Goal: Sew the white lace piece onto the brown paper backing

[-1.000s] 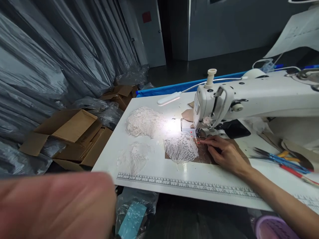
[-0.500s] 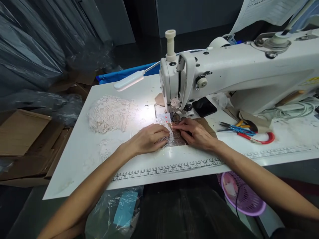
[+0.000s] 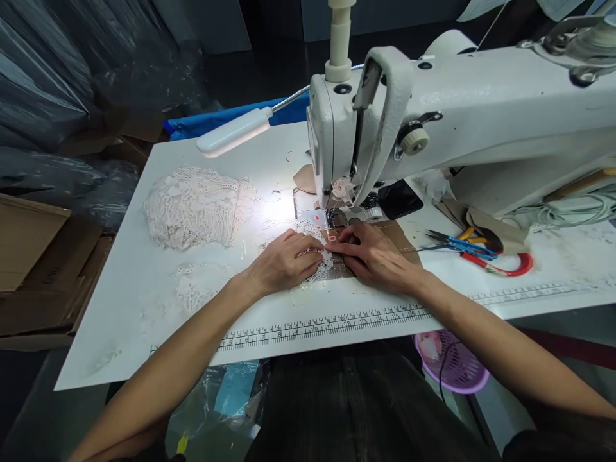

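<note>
Just in front of the needle area of a white sewing machine [image 3: 462, 109], my left hand [image 3: 289, 260] has its curled fingers closed on white lace trim [image 3: 326, 262]. My right hand [image 3: 378, 258] meets it from the other side, thumb and fingers pinched at the lace edge, the fingertips of both hands almost touching. Beneath the right hand lies a brown flat piece [image 3: 402, 242] on the machine bed. The lace under my left palm is partly hidden. To the left sit a thick bundle of lace [image 3: 192, 208] and a smaller lace piece [image 3: 195, 285].
A lit lamp [image 3: 235, 133] hangs left of the needle. Blue-handled scissors [image 3: 462, 245] and a red-handled tool [image 3: 510, 264] lie at right. A printed ruler [image 3: 312, 329] runs along the table's front edge. Below are a purple basket [image 3: 457, 366] and, at far left, cardboard boxes [image 3: 33, 237].
The view has moved closer to the machine. My right fingertips have come leftward against the lace, closing the gap to my left fingers. My left hand stays on the lace.
</note>
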Available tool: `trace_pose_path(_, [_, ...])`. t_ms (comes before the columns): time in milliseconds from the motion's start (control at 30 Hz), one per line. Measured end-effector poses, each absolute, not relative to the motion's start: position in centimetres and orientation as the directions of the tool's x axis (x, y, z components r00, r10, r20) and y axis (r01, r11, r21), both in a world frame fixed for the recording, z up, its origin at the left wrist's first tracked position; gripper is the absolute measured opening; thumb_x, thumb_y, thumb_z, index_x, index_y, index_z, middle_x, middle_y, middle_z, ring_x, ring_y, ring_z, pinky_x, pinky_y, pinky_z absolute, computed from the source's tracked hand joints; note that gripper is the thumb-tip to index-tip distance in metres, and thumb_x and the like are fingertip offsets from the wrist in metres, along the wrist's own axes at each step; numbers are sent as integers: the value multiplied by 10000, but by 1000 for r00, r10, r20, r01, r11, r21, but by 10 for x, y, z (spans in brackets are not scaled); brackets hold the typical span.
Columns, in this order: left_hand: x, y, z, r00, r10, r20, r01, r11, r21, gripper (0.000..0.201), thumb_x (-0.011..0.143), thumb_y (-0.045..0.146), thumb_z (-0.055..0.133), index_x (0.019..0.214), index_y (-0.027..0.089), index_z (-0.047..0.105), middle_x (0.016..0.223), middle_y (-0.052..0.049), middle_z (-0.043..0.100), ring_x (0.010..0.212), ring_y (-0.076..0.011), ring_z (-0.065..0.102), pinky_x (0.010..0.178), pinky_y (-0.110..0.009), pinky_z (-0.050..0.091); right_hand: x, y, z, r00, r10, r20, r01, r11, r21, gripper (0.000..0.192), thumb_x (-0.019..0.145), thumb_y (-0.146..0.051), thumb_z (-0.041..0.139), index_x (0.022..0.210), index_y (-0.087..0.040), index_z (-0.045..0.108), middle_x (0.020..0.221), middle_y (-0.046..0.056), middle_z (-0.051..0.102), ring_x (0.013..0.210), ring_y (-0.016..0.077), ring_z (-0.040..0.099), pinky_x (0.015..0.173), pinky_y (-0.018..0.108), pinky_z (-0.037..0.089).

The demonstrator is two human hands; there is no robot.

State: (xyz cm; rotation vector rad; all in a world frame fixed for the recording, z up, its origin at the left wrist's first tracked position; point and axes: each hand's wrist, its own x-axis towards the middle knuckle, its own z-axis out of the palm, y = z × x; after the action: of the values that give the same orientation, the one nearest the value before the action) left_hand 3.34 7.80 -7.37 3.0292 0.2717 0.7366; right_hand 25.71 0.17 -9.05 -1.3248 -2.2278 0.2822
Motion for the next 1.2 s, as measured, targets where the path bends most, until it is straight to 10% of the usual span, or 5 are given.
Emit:
trace_pose_path(300, [32,79,-79,853,147,500,113,-989,98,116,898,124,562,918,179,662,970,-37,730,907,-147,690,931,-380,551,258,3,-90,-279,881,382,667,464,-583,378,910,-145,478,1223,-248,664,1048,97,613,995,222,595,910,435,506])
trace_pose_path(833, [30,82,-80,837,156,524,104,-986,129,111,879,139,594,951,193,658,946,-25,734,918,-145,699,1002,-417,527,261,-2,-86,-501,818,284,747,574,-335,326,900,-208,566,1183,-312,692,1152,99,599,1111,279,502,928,485,432])
trace_pose_path(1033, [22,90,-67,623,360,694,347,-923,167,91,833,139,642,923,151,655,896,-73,718,805,-172,684,700,-334,583,260,-3,-82,-491,831,262,748,557,-361,312,927,-234,536,1191,-308,683,1200,95,584,1151,279,481,956,490,409])
trace_pose_path(1200, [28,84,-68,766,223,603,277,-961,5,66,831,134,632,894,153,644,919,-85,720,765,-186,658,632,-333,521,259,-4,-81,-489,827,277,757,560,-337,334,913,-196,537,1198,-294,680,1150,100,597,1123,278,489,942,478,416])
